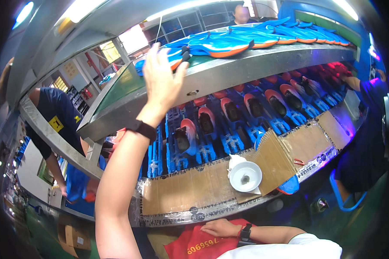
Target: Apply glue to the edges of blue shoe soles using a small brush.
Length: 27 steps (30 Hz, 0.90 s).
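Note:
My left hand [162,80] is raised at the near left end of the upper metal shelf [246,64], fingers apart, a black band at the wrist. Right behind it lies a blue and orange swim fin [177,60] with dark tips; I cannot tell whether the fingers touch it. My right hand [221,227] lies low at the front, fingers stretched out on a red cloth [203,244] with yellow print. A dark watch is on that wrist. Neither hand visibly holds anything.
Several blue and orange fins [281,34] cover the shelf. Below stand rows of red and blue foot pockets on dark forms [205,121]. A white bowl [245,176] and bent cardboard [272,159] sit on the near ledge. Co-workers stand left [58,112], right [363,129] and behind.

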{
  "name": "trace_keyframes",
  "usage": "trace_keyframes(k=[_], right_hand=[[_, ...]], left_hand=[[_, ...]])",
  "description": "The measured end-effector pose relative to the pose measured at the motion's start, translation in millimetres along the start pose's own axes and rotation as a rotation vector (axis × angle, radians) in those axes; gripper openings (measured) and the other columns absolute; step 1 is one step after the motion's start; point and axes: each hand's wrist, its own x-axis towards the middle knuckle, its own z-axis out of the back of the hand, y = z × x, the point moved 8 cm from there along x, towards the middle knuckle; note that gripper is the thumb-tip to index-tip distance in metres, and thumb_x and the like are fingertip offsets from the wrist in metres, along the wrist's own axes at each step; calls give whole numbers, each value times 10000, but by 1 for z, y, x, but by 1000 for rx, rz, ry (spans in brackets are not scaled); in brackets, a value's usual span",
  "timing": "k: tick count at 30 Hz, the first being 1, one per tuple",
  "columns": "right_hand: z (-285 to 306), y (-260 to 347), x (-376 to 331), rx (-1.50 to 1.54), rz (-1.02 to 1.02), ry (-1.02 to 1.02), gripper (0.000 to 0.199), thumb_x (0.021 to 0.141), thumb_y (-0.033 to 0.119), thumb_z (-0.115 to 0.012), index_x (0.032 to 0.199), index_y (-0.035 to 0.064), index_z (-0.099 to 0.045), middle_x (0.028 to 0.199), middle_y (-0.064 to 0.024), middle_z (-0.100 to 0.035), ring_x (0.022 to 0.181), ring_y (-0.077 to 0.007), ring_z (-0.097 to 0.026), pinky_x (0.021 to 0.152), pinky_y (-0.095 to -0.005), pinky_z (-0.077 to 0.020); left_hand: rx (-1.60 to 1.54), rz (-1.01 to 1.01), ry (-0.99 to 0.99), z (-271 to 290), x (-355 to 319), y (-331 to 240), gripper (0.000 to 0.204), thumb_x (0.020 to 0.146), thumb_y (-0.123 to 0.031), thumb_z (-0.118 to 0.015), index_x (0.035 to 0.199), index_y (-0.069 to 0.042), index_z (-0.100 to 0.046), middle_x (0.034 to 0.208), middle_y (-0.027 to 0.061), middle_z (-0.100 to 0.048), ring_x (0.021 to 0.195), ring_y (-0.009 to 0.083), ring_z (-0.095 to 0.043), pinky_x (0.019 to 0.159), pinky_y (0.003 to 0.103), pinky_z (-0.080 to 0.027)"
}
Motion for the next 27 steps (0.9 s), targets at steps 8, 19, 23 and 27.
trace_keyframes(k=[8, 19, 23, 27], right_hand=[[-4, -1, -3, 29, 48, 22, 265, 973, 290, -542, 1068, 86, -681, 952, -122, -687, 847, -323, -660, 736, -416, -532], [5, 13, 0, 43, 61, 74, 271, 975, 256, -527, 1074, 40, -657, 987, -140, -654, 897, -341, -638, 790, -428, -520], [1, 14, 2, 15, 72, 82, 251, 968, 254, -536, 1052, 52, -659, 958, -126, -657, 867, -330, -642, 767, -422, -521], [5, 9, -3, 44, 71, 3, 230, 959, 264, -557, 1010, 77, -681, 938, -116, -669, 847, -325, -647, 743, -422, -521]], left_hand=[[-117, -32, 545, -74, 2, -116, 938, 934, -685, -359, 1500, 51, -225, 1530, 336, -209, 1439, 443, -209, 1178, 537, -122], [41, -44, 706, -104, 20, -127, 1027, 892, -770, -284, 1499, 57, -230, 1526, 307, -264, 1466, 392, -181, 1164, 592, -27], [-50, -38, 409, -76, -4, -112, 897, 917, -680, -413, 1494, -2, -300, 1526, 289, -270, 1459, 376, -206, 1162, 593, -22], [-283, -60, 223, 1, -66, -129, 696, 871, -453, -641, 1376, -19, -438, 1480, 219, -357, 1399, 362, -308, 1156, 564, -64]])
